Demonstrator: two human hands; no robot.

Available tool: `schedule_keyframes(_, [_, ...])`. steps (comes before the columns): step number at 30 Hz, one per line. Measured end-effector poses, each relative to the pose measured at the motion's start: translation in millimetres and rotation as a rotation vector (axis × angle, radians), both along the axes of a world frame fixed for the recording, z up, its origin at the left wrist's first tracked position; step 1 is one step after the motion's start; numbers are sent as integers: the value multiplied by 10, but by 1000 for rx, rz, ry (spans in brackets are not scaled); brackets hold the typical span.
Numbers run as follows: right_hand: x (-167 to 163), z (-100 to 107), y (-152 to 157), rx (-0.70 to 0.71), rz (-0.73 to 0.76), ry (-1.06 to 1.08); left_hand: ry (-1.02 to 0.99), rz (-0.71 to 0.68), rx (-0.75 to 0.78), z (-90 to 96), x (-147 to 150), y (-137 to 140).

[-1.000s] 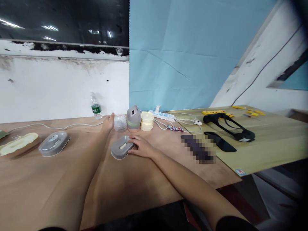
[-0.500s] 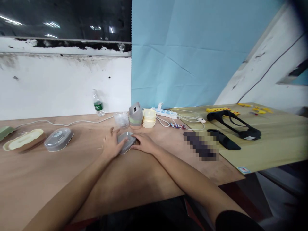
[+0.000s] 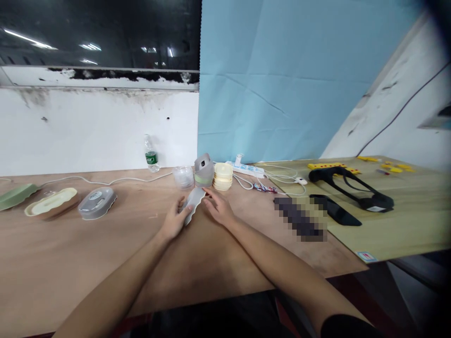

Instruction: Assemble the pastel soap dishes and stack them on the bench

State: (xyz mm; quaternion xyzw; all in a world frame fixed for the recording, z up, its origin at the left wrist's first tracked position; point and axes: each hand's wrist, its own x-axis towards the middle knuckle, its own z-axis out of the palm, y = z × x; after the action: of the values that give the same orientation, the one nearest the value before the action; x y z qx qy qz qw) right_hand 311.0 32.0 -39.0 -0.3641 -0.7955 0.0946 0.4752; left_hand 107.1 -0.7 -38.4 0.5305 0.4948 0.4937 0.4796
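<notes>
My left hand (image 3: 175, 219) grips a grey wavy-edged plastic container (image 3: 194, 199), its thumb across the near side. The container is tilted up on edge over the wooden table, and its inside is hidden from me. At the container's far right end is my right hand (image 3: 220, 208), fingers stretched out, the fingertips at or just touching the edge. Right behind it stand a stack of clear plastic cups (image 3: 183, 177), a stack of grey and green containers (image 3: 204, 170) and a stack of pale yellow containers (image 3: 222, 177).
To the left lie a grey lidded container (image 3: 97, 203), a cream-and-brown tray (image 3: 51, 203) and a green tray (image 3: 17, 196). A water bottle (image 3: 151, 155) stands by the wall. Rightward are a power strip (image 3: 245, 169), cables, a black phone-like slab (image 3: 335, 210) and a black head strap (image 3: 352, 188).
The grey container has gone from lying flat between both hands to tilted up in my left hand. My right hand's fingers have straightened along its edge. The view has shifted slightly left.
</notes>
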Motion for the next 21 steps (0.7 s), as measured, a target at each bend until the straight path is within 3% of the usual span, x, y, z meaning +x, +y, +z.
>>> schedule_keyframes(3, [-13,-15,14,50,-85,46,-156,-62,-55,30,86,-36])
schedule_keyframes(13, [37,71,30,76,-191,75,-313,-157,-131,100,182,-141])
schedule_keyframes(18, [89,47,56,140,-193,43,-431,-135,-242,92,235,-134])
schedule_keyframes(21, [165,31,118,158,-241,129,-518,-41,-264,103,189,-100])
